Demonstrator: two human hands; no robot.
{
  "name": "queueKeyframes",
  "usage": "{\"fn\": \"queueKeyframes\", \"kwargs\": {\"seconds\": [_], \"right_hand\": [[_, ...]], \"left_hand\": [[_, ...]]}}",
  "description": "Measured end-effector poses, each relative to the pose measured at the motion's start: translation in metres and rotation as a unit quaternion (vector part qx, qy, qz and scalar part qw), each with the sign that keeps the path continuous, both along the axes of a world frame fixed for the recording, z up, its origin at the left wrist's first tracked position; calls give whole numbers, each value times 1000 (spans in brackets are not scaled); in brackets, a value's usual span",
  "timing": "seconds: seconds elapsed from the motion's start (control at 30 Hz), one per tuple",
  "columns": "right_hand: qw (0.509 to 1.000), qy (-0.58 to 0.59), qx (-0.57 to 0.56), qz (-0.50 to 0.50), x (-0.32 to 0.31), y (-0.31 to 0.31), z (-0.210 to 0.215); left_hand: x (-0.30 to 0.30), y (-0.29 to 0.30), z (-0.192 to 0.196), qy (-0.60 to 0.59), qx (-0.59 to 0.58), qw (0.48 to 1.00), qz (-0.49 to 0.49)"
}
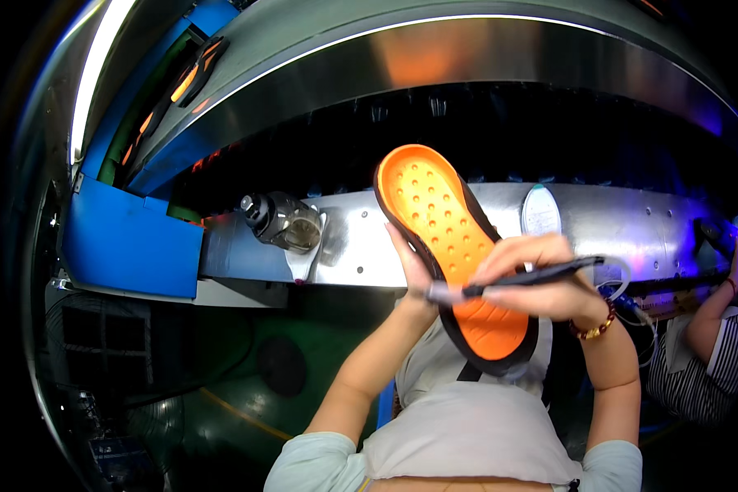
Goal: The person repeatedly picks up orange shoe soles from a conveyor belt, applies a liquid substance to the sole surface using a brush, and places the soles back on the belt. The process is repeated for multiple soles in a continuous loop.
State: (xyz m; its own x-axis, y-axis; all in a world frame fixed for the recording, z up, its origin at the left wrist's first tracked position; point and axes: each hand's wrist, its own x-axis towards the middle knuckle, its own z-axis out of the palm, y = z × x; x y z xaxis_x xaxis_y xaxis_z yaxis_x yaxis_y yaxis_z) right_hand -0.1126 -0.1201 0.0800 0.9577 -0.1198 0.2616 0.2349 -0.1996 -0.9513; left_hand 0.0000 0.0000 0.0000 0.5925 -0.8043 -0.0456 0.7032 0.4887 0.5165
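Observation:
An orange shoe sole (447, 234) with a dark rim and small dimples is held upright in front of me, its toe end pointing up. My left hand (410, 275) grips it from behind along its left edge. My right hand (541, 279) holds a black pen-like tool (533, 276) with a tube trailing from its right end. The tool's pale tip touches the lower left part of the sole.
A curved metal machine housing (631, 225) runs across behind the sole, with a dark opening above it. A clear jar with a black cap (283, 221) stands on its left ledge. A blue panel (127, 242) is at left. Another person's arm in a striped sleeve (717, 328) is at right.

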Motion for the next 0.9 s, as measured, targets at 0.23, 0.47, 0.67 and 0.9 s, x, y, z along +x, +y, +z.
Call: {"fn": "queueKeyframes", "kwargs": {"seconds": [0.23, 0.47, 0.67, 0.9], "right_hand": [[996, -66, -48, 39, 12, 0, -7], [999, -35, -17, -31, 5, -7, -15], [992, 0, 120, -42, -19, -17, -21], [997, -27, 35, 63, -33, -24, -36]], "left_hand": [[47, -10, 4, -19, -39, 998, 50], [61, -16, 10, -30, -17, 992, 123], [65, -10, 24, -45, -16, 993, 104], [72, -13, 30, -101, -28, 991, 86]]}}
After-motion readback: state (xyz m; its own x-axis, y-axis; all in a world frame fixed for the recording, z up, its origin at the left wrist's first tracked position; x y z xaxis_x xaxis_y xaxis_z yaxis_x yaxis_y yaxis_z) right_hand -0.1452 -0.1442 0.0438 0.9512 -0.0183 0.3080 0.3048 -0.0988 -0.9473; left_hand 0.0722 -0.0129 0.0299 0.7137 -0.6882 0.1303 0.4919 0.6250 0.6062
